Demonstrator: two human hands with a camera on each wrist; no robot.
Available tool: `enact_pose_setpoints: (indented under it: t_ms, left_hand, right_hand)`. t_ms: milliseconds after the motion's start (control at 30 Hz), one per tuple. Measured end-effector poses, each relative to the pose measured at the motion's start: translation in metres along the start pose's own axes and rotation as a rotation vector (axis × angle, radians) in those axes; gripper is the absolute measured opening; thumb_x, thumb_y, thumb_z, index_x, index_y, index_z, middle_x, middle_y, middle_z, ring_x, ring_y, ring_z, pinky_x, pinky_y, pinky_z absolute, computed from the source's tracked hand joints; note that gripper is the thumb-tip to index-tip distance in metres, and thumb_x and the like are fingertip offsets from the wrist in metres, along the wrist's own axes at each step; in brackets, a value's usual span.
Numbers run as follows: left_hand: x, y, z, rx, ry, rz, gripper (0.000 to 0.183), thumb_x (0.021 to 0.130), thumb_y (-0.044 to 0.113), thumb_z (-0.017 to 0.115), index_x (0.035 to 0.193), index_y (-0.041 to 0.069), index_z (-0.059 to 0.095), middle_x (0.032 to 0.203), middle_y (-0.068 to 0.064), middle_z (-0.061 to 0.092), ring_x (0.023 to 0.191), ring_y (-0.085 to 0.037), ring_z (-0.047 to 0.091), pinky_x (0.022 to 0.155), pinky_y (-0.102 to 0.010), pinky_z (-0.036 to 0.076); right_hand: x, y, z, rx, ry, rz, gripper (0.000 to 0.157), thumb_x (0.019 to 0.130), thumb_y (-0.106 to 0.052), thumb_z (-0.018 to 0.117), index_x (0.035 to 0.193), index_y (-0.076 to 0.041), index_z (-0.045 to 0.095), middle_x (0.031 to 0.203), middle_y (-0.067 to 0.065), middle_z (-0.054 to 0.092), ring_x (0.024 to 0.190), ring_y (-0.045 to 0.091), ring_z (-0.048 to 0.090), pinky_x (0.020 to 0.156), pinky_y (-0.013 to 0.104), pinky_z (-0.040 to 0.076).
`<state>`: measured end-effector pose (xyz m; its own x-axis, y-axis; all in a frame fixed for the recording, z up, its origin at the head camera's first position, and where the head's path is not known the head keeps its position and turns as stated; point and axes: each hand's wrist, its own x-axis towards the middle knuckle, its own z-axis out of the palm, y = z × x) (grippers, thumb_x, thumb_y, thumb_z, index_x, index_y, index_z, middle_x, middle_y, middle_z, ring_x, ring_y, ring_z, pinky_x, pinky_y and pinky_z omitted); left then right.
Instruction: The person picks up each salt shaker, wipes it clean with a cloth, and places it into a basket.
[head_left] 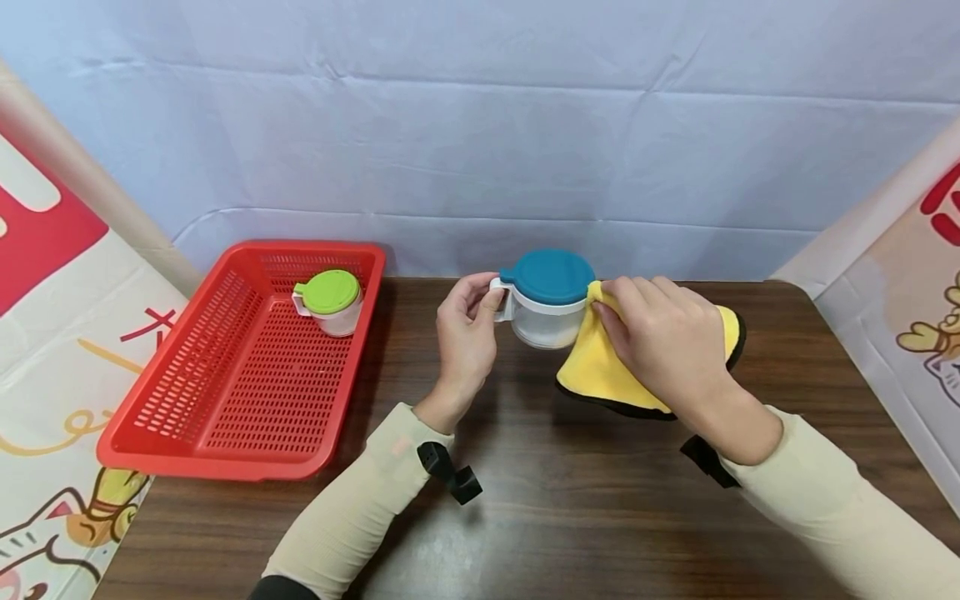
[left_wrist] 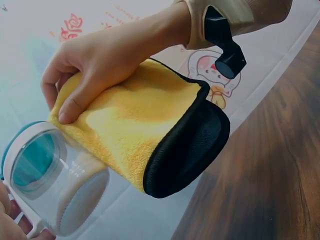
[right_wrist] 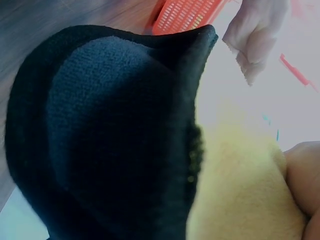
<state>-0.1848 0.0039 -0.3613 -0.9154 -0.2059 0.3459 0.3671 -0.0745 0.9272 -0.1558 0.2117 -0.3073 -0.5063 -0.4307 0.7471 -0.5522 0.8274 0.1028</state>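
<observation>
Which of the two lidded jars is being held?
The blue-lidded jar: the left hand grips its white handle. The green-lidded jar instead stands in the red basket, untouched by either hand.

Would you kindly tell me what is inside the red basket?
The red basket holds a clear green-lidded jar near its far right corner; the jar hides whatever is directly beneath it.

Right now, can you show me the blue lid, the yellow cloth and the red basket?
Blue lid (head_left: pixel 553 277), head view: middle of its flat top.
Yellow cloth (left_wrist: pixel 131 122), left wrist view: middle of its yellow side.
Red basket (head_left: pixel 281 379), head view: bare part of its floor.
</observation>
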Motion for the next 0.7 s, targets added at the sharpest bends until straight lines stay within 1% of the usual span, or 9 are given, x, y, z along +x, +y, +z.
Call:
enact_pose_setpoints:
  t_ms: [167, 367, 567, 633, 700]
  left_hand:
    - [0.000, 0.000, -0.001, 0.013, 0.002, -0.006, 0.016, 0.099, -0.001, 0.063, 0.114, -0.007, 0.067, 0.108, -0.019, 0.072, 0.097, -0.023, 0.069, 0.090, -0.044, 0.056]
    - [0.000, -0.002, -0.001, 0.012, 0.005, -0.006, 0.017, 0.099, -0.001, 0.063, 0.114, -0.007, 0.067, 0.108, -0.019, 0.071, 0.097, -0.022, 0.069, 0.089, -0.042, 0.057]
    - [0.000, -0.002, -0.001, 0.011, 0.010, -0.016, 0.017, 0.099, 0.000, 0.063, 0.114, -0.006, 0.068, 0.108, -0.019, 0.072, 0.097, -0.022, 0.069, 0.086, -0.031, 0.056]
    - [0.000, -0.002, -0.001, 0.010, 0.010, -0.019, 0.016, 0.099, -0.001, 0.063, 0.114, -0.006, 0.068, 0.108, -0.018, 0.072, 0.097, -0.021, 0.069, 0.086, -0.032, 0.057]
    - [0.000, -0.003, -0.001, 0.008, 0.011, -0.018, 0.016, 0.099, -0.001, 0.063, 0.114, -0.006, 0.068, 0.108, -0.019, 0.072, 0.097, -0.021, 0.069, 0.088, -0.038, 0.057]
  right_hand:
    - [0.003, 0.004, 0.004, -0.006, 0.014, 0.021, 0.011, 0.095, -0.011, 0.069, 0.091, -0.001, 0.066, 0.069, 0.011, 0.066, 0.054, 0.029, 0.054, 0.043, 0.039, 0.042]
    - [0.005, 0.010, 0.011, -0.013, 0.028, 0.027, 0.011, 0.093, -0.010, 0.073, 0.090, -0.001, 0.066, 0.068, 0.012, 0.066, 0.053, 0.031, 0.054, 0.042, 0.041, 0.042]
    - [0.007, 0.014, 0.016, -0.009, 0.042, 0.026, 0.012, 0.091, -0.009, 0.075, 0.089, -0.002, 0.066, 0.067, 0.012, 0.064, 0.052, 0.031, 0.053, 0.041, 0.040, 0.040]
    - [0.007, 0.015, 0.017, -0.015, 0.040, 0.029, 0.012, 0.092, -0.010, 0.075, 0.089, -0.002, 0.066, 0.067, 0.012, 0.064, 0.052, 0.031, 0.053, 0.041, 0.040, 0.040]
    - [0.007, 0.015, 0.017, -0.021, 0.036, 0.032, 0.013, 0.092, -0.011, 0.074, 0.089, -0.001, 0.066, 0.067, 0.013, 0.064, 0.052, 0.031, 0.053, 0.041, 0.040, 0.040]
